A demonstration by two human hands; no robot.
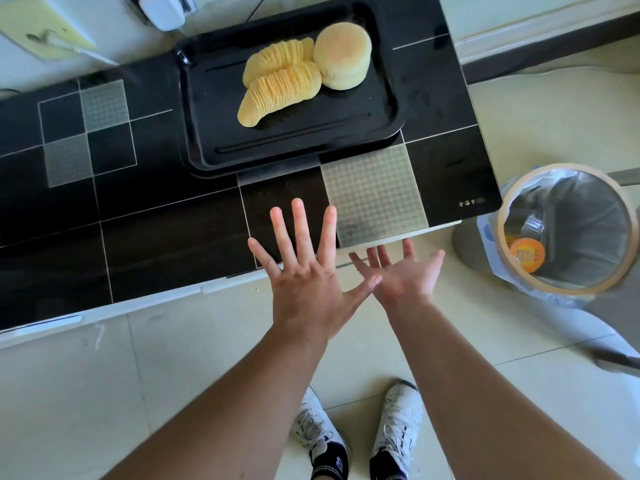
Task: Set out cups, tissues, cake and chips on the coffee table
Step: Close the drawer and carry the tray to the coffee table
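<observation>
Black glass with pale frosted squares covers the counter (166, 216), and on its far half sits a black tray (214, 133) holding the food. Two fanned rows of chips (280, 81) lie side by side on the tray, and the round pale cake (343, 57) rests against their right end, touching them. The person stands at the near edge with both arms stretched forward. The left hand (304, 282) is held palm down, its fingers (299, 230) spread wide apart over the counter's near edge, holding nothing. The right hand (405, 275) is just beside it, turned palm up, fingers loosely apart and empty too, its fingertips reaching the counter's edge below a frosted square; the left thumb nearly meets the right palm. Chips and cake lie well beyond both sets of fingertips, across the near half of the tray and a strip of bare counter. To the right on the tiled floor (104, 393) stands a bin (564, 233) lined with a clear bag, an orange lid inside. White sneakers (394, 427) show between the forearms. No cups or tissues can be made out for certain.
</observation>
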